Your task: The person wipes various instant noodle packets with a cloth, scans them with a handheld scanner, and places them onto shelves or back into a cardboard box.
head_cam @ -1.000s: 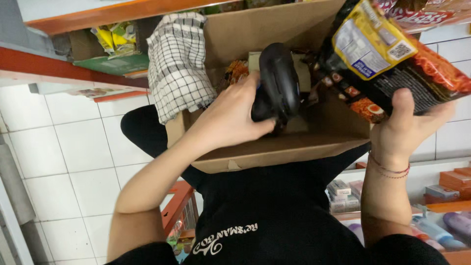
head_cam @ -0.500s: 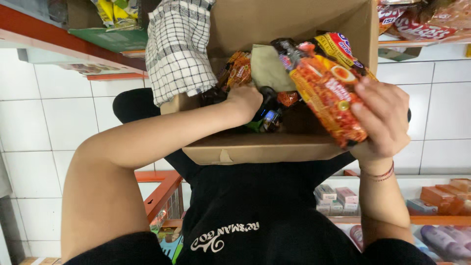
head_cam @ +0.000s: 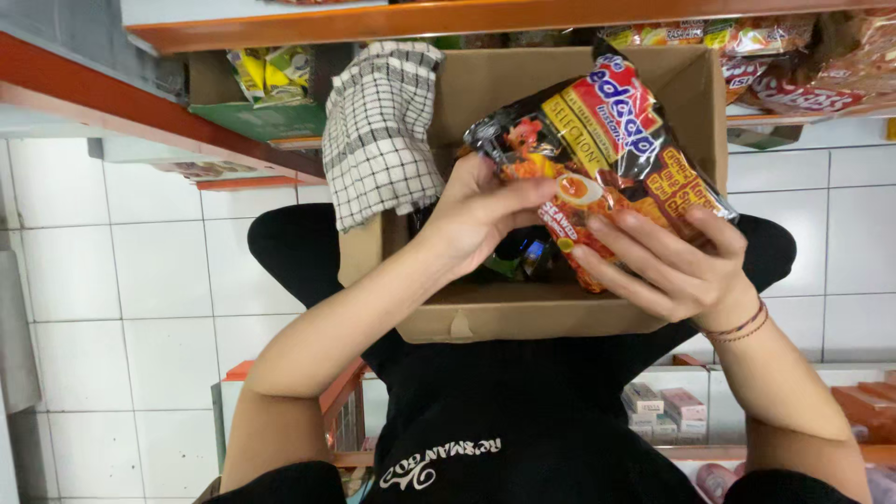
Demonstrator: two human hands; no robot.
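Left hand point(head_cam: 476, 219) joined right hand point(head_cam: 667, 266) holding noodle packet point(head_cam: 607, 154) above box point(head_cam: 523, 313).

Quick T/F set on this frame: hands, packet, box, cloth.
1. Both hands hold the snack packet. True: left hand and right hand are both on it.
2. The packet lies flat in the box. False: it is held up above the box.
3. A checked cloth hangs over the box's left wall. True.
4. The right wrist is bare. False: it wears thin bands.
5. The floor is carpet. False: white tiles.
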